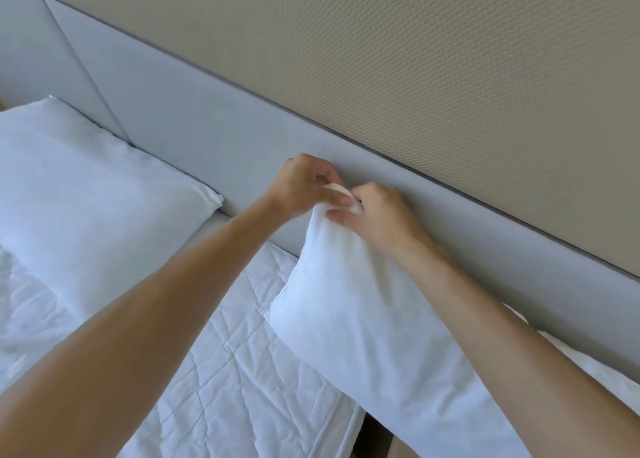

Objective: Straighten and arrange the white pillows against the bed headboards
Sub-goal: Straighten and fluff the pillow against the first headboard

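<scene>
From the head camera I look down my own two arms at the near pillow (363,319), a white one standing on edge along the grey headboard (207,128), its lower end running out of sight toward the bottom right. Its top corner is pulled up to a peak between my hands. I judge it light and very soft: the filling slumps below the peak and the cover wrinkles, so it will bend rather than hold a shape, and the cotton looks dry enough not to slip. The corner and the seamed edge seem the sensible places to take it, since a pinch of fabric there steers the whole body without crushing the fill.

My left hand (304,183) is curled closed, its fingers (341,199) pinching a small fold of the cover at the very tip. My right hand (377,215) meets it from the other side, fingers (334,215) clenched on the same corner just beneath; the two hands are touching or nearly so. Neither is released.

A second pillow (86,197) lies flat on the neighbouring bed at left, its far end near the headboard, well apart from the one I hold. Between them the quilted mattress cover (225,371) lies bare and creased. Above the headboard runs a textured beige wall (415,41).
</scene>
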Available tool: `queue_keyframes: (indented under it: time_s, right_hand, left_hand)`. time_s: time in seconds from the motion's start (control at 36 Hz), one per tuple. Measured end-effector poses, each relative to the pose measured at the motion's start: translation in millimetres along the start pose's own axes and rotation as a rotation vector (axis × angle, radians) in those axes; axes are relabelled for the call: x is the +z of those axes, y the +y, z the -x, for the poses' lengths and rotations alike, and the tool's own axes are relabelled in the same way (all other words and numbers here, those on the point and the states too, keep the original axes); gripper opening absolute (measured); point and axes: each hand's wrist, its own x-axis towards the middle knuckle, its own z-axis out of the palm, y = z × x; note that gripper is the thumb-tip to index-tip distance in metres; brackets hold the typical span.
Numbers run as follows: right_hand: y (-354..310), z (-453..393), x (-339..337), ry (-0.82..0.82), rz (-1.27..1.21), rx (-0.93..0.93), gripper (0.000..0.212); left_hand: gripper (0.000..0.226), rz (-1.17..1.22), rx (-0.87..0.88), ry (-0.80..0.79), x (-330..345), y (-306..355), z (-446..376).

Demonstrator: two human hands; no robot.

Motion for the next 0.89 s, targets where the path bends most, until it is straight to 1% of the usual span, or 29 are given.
queue_keyframes:
  time_s: [0.03,0.06,0.14,0.17,0.22,0.28,0.36,0.42,0.5,0.64,0.75,0.83,0.86,0.89]
  right_hand:
    - [-1.0,-4.1,2.0,-0.001,-0.005,0.04,0.036]
    - [-2.2,-6.8,3.8,-0.004,-0.003,0.067,0.04]
    - [-5.5,-12.2,8.8,-0.023,0.01,0.094,0.047]
    - [-6.3,-13.2,9.8,-0.018,0.005,0.085,0.048]
    - [-7.4,-14.3,11.0,0.01,-0.027,0.039,0.052]
    - [-7.2,-13.5,11.6,0.057,-0.031,-0.017,0.054]
    - [-5.0,-6.7,11.5,0.138,-0.019,-0.067,0.054]
    - [-1.7,-1.6,11.2,0.175,-0.046,-0.085,0.051]
    - [0.5,4.6,9.1,0.218,-0.086,-0.113,0.052]
    - [-0.6,11.8,4.3,0.266,-0.164,-0.104,0.052]
    - [-6.1,12.9,3.7,0.286,-0.202,-0.089,0.056]
    - [-5.8,10.9,4.3,0.29,-0.195,-0.061,0.05]
    - [-5.6,10.4,4.1,0.292,-0.192,-0.052,0.049]
    - [-5.6,9.8,4.2,0.296,-0.192,-0.047,0.05]
  left_hand:
    - [0.023,0.012,-0.011,-0.013,1.3,-5.1,2.2]
    - [0.029,0.042,-0.036,-0.029,3.5,-12.6,4.5]
    - [0.066,0.254,-0.131,-0.113,10.9,-38.1,17.7]
    - [0.07,0.329,-0.154,-0.176,14.4,-46.8,23.6]
    - [0.065,0.404,-0.212,-0.323,23.4,-60.1,35.4]
    - [0.058,0.409,-0.287,-0.39,35.9,-71.2,45.1]
    - [0.051,0.483,-0.379,-0.312,56.6,-91.1,55.5]
    - [0.045,0.514,-0.405,-0.286,69.6,-104.6,60.5]
    - [0.026,0.471,-0.446,-0.251,86.8,-122.4,68.2]
    - [0.02,0.373,-0.52,-0.179,107.2,-150.8,80.7]
    - [0.019,0.319,-0.545,-0.139,111.9,-167.3,90.5]
    - [0.008,0.268,-0.631,-0.078,121.6,-186.5,107.7]
    - [0.007,0.237,-0.666,-0.052,126.3,-193.3,116.4]
    - [0.014,0.212,-0.691,-0.028,130.8,-199.7,125.5]
